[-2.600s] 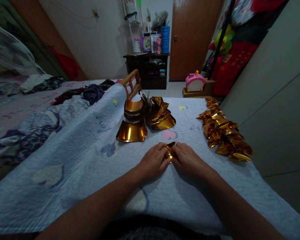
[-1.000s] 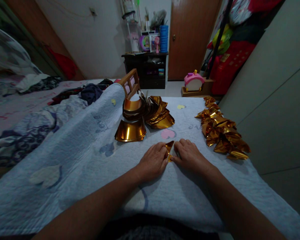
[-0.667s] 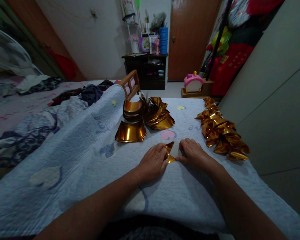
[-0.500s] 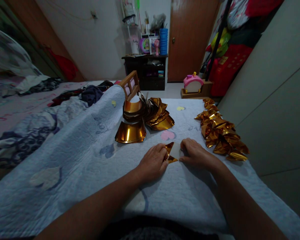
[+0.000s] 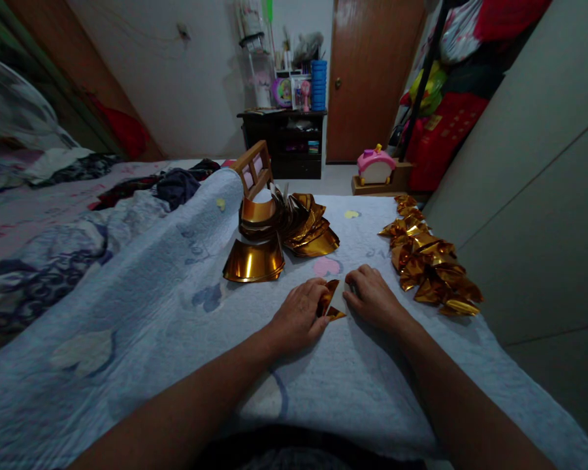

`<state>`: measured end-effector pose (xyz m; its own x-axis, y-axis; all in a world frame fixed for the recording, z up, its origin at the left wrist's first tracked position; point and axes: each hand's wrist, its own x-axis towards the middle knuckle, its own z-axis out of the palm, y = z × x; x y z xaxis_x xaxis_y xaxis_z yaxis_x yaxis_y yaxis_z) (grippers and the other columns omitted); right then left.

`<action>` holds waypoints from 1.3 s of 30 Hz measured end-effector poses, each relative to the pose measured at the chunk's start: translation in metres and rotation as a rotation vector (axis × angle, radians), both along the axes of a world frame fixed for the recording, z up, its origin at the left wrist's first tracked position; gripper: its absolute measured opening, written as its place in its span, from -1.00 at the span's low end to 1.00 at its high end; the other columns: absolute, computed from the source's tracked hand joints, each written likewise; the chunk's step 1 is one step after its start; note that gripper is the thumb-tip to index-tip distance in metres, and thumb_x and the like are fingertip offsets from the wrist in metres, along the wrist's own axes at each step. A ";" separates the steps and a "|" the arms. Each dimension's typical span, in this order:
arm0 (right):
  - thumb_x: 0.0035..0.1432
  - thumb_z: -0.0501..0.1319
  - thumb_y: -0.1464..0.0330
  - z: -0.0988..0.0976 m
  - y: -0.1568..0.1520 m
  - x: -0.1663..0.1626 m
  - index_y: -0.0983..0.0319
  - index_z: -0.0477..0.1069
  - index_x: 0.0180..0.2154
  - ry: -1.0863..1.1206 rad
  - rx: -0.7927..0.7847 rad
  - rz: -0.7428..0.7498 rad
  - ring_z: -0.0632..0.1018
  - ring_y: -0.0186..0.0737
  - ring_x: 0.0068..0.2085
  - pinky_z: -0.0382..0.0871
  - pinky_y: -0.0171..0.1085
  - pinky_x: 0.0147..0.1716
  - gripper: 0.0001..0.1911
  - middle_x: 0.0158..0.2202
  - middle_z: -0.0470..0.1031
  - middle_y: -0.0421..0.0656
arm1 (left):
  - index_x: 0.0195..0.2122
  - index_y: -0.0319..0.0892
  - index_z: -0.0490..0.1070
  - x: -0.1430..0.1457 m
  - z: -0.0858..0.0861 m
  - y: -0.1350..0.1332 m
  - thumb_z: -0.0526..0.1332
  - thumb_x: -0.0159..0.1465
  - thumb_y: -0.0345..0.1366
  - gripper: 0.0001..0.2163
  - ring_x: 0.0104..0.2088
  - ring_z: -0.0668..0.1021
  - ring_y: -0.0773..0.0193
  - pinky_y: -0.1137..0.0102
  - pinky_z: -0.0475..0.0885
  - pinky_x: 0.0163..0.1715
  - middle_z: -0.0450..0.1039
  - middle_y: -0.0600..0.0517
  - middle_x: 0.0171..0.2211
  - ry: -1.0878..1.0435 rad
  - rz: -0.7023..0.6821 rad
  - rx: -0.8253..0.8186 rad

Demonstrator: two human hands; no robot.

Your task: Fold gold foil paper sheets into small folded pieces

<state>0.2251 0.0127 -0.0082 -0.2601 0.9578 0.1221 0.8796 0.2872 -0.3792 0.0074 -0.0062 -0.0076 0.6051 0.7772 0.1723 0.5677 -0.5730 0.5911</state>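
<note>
A small gold foil paper, partly folded with its pale back showing, lies on the light blue quilt. My left hand has its fingers curled and pinches the paper's left side. My right hand rests on the paper's right edge with fingers bent and pressed down. A stack of flat gold sheets sits just beyond my left hand. A row of folded gold pieces lies to the right of my right hand.
A small wooden frame stands behind a fanned heap of gold sheets. Clothes and bedding cover the bed at left. A grey cabinet wall runs along the right. A pink toy, dark shelf and brown door stand at the back.
My right hand drew away to the right, opening the gold paper so its pale side showed, then came back toward the paper. My left hand kept its pinch on the left side.
</note>
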 end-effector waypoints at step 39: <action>0.07 0.26 0.21 0.014 -0.002 -0.009 0.18 0.22 0.01 1.052 -0.460 -0.046 0.38 -0.34 -0.54 0.26 -0.31 -0.52 -0.52 -0.49 0.30 -0.38 | -0.15 -0.22 0.45 -0.004 0.008 0.013 0.45 0.12 -0.16 -0.64 -0.37 0.60 0.27 0.37 0.48 -0.31 0.59 -0.01 -0.33 -0.814 0.262 -0.764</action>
<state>0.2157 0.0108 0.0063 -0.1999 0.9741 -0.1055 0.0716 -0.0929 -0.9931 0.0034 0.0073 0.0008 0.3343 0.9331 -0.1328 -0.0934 0.1730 0.9805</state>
